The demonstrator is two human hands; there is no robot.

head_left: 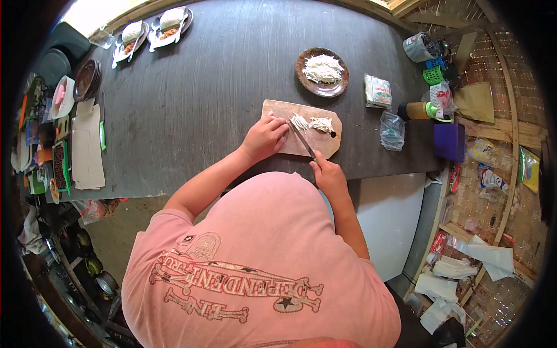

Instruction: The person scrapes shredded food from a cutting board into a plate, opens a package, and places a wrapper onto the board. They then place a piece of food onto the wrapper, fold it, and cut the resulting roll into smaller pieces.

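Note:
A wooden cutting board [290,107] with a dark hole near one corner lies on the dark table. My right hand [329,176] grips a knife [303,139], its blade slanting across the board up to my left fingertips. Curled at the board's left side, my left hand [264,138] has its fingers pressed together; whatever is under them is hidden. Just right of the blade are thin white strips [299,121], with a second small pile of white strips [321,124] beside them. Beyond the board, a brown plate [301,83] holds a heap of similar white strips [322,69].
Right of the board are a square plastic-wrapped pack [378,91] and a clear plastic bag [392,131]. Baskets and a purple container [449,142] line the right edge. Two plates of food [170,28] stand far left, near stacked brown plates [87,79] and cardboard [88,148].

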